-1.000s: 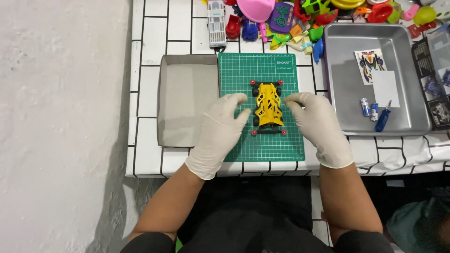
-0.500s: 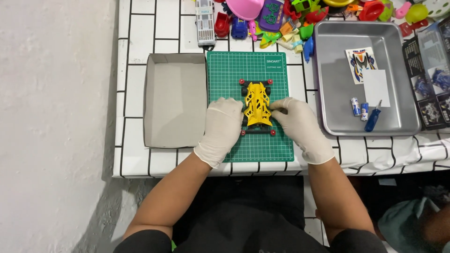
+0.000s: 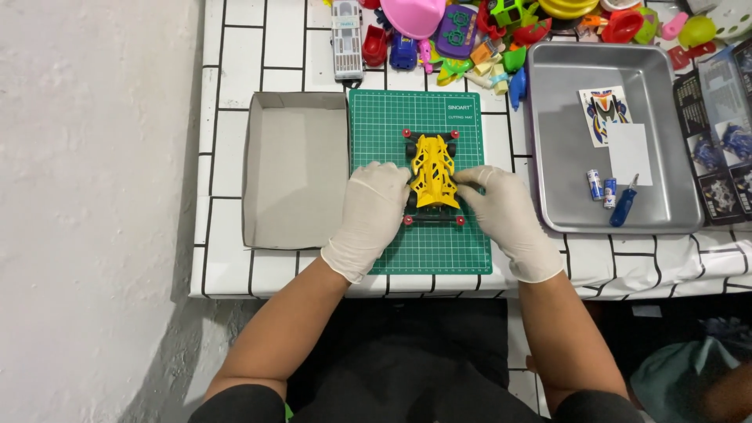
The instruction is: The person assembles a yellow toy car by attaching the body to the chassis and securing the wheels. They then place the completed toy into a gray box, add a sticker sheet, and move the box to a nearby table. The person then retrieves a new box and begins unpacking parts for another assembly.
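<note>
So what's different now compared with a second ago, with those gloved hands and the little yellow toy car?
Little has changed: the left hand and right hand, in white gloves, have closed in slightly on the yellow toy racing car, fingers pressed to its sides. The car stays on the green cutting mat; the grey cardboard box and metal tray are unmoved.

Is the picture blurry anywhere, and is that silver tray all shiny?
Head view: sharp and evenly lit; the yellow toy car and both gloved hands, left and right, look crisp. The metal tray shows only soft sheen, no hard glare; shadow darkens below the table edge.
</note>
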